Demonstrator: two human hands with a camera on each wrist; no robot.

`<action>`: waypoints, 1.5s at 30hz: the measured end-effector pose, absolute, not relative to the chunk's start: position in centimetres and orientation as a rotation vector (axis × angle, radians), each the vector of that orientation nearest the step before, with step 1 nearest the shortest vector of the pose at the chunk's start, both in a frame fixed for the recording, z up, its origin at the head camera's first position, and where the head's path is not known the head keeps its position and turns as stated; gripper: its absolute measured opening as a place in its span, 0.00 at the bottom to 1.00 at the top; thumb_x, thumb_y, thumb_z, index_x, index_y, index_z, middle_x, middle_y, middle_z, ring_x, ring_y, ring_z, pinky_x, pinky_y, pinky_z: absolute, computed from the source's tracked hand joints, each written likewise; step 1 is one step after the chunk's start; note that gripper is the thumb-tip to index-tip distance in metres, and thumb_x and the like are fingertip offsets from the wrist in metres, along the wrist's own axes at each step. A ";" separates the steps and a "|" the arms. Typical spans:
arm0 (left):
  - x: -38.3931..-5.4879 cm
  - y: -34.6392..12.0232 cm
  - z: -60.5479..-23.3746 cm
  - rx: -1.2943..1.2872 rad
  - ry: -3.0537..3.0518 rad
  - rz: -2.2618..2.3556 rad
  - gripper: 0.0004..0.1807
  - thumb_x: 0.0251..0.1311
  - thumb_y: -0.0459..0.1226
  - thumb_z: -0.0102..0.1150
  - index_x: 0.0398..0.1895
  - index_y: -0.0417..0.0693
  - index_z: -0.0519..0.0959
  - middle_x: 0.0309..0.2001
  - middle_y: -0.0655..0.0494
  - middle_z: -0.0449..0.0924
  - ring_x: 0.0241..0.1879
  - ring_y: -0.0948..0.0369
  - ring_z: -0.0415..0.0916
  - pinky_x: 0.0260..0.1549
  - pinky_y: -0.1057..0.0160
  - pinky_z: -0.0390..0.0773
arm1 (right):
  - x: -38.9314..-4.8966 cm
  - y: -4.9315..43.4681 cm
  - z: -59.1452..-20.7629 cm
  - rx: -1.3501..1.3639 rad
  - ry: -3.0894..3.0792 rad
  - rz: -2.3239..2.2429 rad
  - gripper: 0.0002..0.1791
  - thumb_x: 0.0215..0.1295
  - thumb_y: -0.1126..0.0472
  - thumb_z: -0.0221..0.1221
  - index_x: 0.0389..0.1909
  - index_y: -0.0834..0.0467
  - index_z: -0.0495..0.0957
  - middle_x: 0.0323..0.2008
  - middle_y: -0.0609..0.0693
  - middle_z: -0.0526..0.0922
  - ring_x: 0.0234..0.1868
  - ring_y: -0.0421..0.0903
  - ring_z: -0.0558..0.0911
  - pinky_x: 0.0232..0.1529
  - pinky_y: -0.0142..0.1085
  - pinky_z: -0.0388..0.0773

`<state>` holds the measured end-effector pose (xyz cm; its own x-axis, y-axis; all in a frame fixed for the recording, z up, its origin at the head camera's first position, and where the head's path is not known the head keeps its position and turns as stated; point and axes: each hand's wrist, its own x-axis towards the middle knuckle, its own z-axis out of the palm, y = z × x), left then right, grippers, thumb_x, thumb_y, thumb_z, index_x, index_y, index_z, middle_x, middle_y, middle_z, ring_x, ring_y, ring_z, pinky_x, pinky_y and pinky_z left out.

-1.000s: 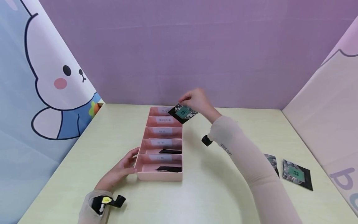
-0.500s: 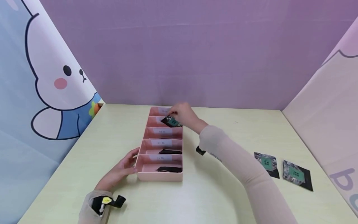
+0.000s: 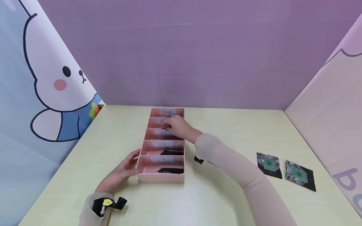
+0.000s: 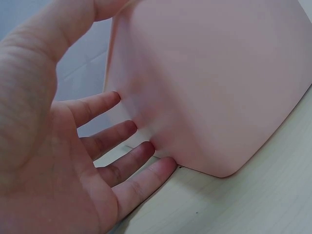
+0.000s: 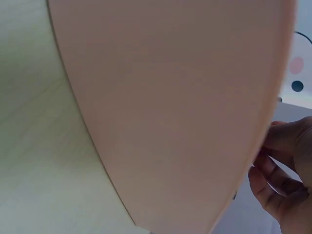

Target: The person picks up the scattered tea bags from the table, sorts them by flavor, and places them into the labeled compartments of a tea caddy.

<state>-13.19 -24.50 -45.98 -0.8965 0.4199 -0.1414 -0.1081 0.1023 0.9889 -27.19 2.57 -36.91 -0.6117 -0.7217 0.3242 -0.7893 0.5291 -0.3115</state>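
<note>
A long pink divided box point(image 3: 161, 178) stands mid-table, its compartments in a row with pale labels. My left hand point(image 3: 124, 169) holds its near left corner, thumb at the rim; in the left wrist view the fingers point(image 4: 141, 180) touch the outer wall. My right hand point(image 3: 178, 127) is lowered over the second compartment from the back, fingertips pinched together. Only a dark sliver of the tea bag packet point(image 3: 163, 128) shows at them; the rest is hidden. In the right wrist view the hand point(image 5: 282, 170) is partly behind the box wall point(image 5: 170, 107).
Black tea bag packets lie in the two nearest compartments, one point(image 3: 172, 153) behind the other point(image 3: 170, 170). Two patterned packets with green labels, one point(image 3: 269, 164) left of the other point(image 3: 300, 175), lie on the table at the right. A purple backdrop point(image 3: 198, 56) rises behind.
My right hand has moved left and down, carrying the tea bag packet from above the box's right edge into the second compartment from the back. The left hand stays put.
</note>
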 end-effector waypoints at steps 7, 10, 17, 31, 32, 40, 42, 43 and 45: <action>-13.2 -24.4 -45.9 0.288 2.004 1.841 0.44 0.65 0.38 0.60 0.79 0.51 0.48 0.78 0.46 0.43 0.75 0.41 0.42 0.68 0.32 0.44 | -27.3 2.7 -37.1 1.309 -2.602 0.699 0.09 0.63 0.71 0.62 0.41 0.61 0.86 0.37 0.52 0.87 0.38 0.44 0.85 0.41 0.32 0.81; -13.2 -24.4 -45.9 0.284 2.004 1.844 0.45 0.64 0.38 0.61 0.79 0.51 0.47 0.78 0.46 0.43 0.75 0.41 0.42 0.68 0.32 0.44 | -27.3 3.1 -37.0 1.299 -2.618 0.750 0.08 0.63 0.70 0.62 0.42 0.61 0.86 0.37 0.51 0.88 0.37 0.44 0.85 0.40 0.32 0.81; -13.2 -24.4 -45.8 0.288 2.015 1.829 0.44 0.65 0.38 0.60 0.80 0.51 0.47 0.79 0.46 0.43 0.75 0.41 0.42 0.68 0.31 0.44 | -27.2 5.5 -37.0 1.205 -2.704 0.923 0.08 0.63 0.68 0.66 0.43 0.62 0.85 0.39 0.52 0.88 0.40 0.44 0.85 0.42 0.32 0.81; -13.0 -24.3 -45.7 0.270 2.061 1.800 0.43 0.65 0.38 0.60 0.79 0.53 0.50 0.79 0.48 0.44 0.75 0.41 0.41 0.66 0.29 0.40 | -26.3 14.3 -36.8 1.068 -2.758 0.988 0.09 0.60 0.67 0.67 0.42 0.60 0.84 0.31 0.48 0.86 0.33 0.45 0.83 0.33 0.37 0.80; -13.0 -24.3 -45.7 0.270 2.057 1.805 0.43 0.65 0.38 0.60 0.79 0.53 0.50 0.79 0.48 0.44 0.75 0.41 0.41 0.67 0.29 0.40 | -26.2 14.7 -36.9 1.059 -2.772 0.989 0.09 0.60 0.67 0.67 0.42 0.60 0.84 0.31 0.48 0.86 0.33 0.46 0.83 0.33 0.37 0.80; -13.1 -24.3 -45.9 0.273 2.015 1.834 0.43 0.65 0.38 0.60 0.79 0.51 0.49 0.78 0.48 0.45 0.74 0.43 0.44 0.68 0.32 0.43 | -24.9 18.3 -36.8 1.032 -2.861 0.950 0.10 0.60 0.68 0.68 0.42 0.60 0.83 0.32 0.46 0.85 0.33 0.45 0.83 0.34 0.38 0.80; -13.1 -24.3 -46.0 0.275 2.005 1.841 0.44 0.65 0.37 0.60 0.79 0.51 0.49 0.78 0.47 0.45 0.74 0.43 0.44 0.68 0.32 0.44 | -24.7 19.4 -37.0 1.038 -2.880 0.943 0.10 0.59 0.68 0.68 0.42 0.60 0.83 0.32 0.48 0.85 0.33 0.45 0.83 0.34 0.38 0.79; -13.1 -24.3 -46.0 0.271 2.008 1.838 0.43 0.65 0.38 0.60 0.79 0.51 0.49 0.78 0.47 0.45 0.74 0.43 0.44 0.68 0.32 0.44 | -24.6 20.1 -37.1 1.051 -2.885 0.946 0.10 0.59 0.68 0.68 0.42 0.60 0.83 0.33 0.49 0.85 0.34 0.45 0.82 0.35 0.38 0.80; -13.1 -24.3 -46.0 0.265 2.013 1.832 0.43 0.66 0.39 0.60 0.79 0.53 0.49 0.78 0.48 0.45 0.75 0.43 0.44 0.68 0.32 0.45 | -24.5 21.5 -37.5 1.087 -2.898 0.944 0.11 0.58 0.69 0.69 0.42 0.61 0.82 0.35 0.52 0.85 0.35 0.45 0.82 0.36 0.39 0.80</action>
<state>-13.08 -24.26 -45.97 -0.9004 0.4017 -0.1670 -0.1285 0.1212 0.9843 -24.53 21.46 -37.50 -0.7703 -0.6280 0.1110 -0.5728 0.6049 -0.5531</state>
